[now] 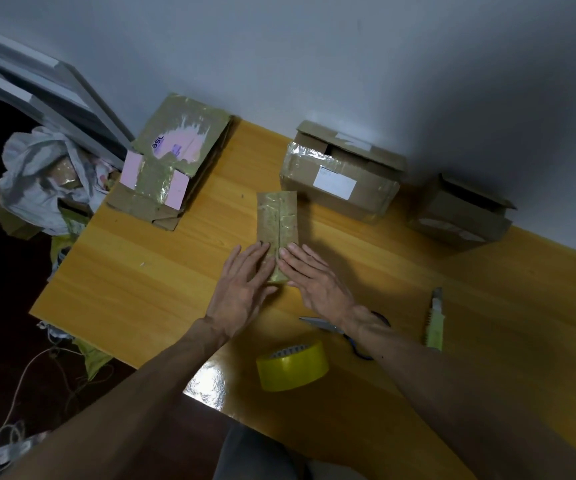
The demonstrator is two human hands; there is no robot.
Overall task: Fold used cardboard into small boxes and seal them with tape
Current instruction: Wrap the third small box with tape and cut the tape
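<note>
Both hands lay flat on the near end of a narrow cardboard box [277,216] in the middle of the yellow wooden table [134,271]. The left hand [241,285] pressed on the left flap with its fingers straight and close together, and the right hand [314,282] pressed on the right flap in the same manner, so that the fingertips of the two nearly met over the seam that ran lengthwise down the top of the box. Neither hand curled round anything; both were spread and open upon the cardboard. The box's top looked glossy with old tape, and its far end pointed toward the wall. Near the table's front edge, between the forearms, stood a yellow tape roll [291,367], tilted a little. Scissors [321,323] lay just behind it, partly hidden beneath the right wrist, and a utility knife [435,320] with a pale green body lay farther right, well apart from the box. At the far left of the table sat a stack of flattened cardboard [172,161] with pink patches. Against the wall stood a taped box [340,178] bearing a white label, and to its right a darker open box [459,213]. Off the table's left edge lay a crumpled white bag [37,174]
</note>
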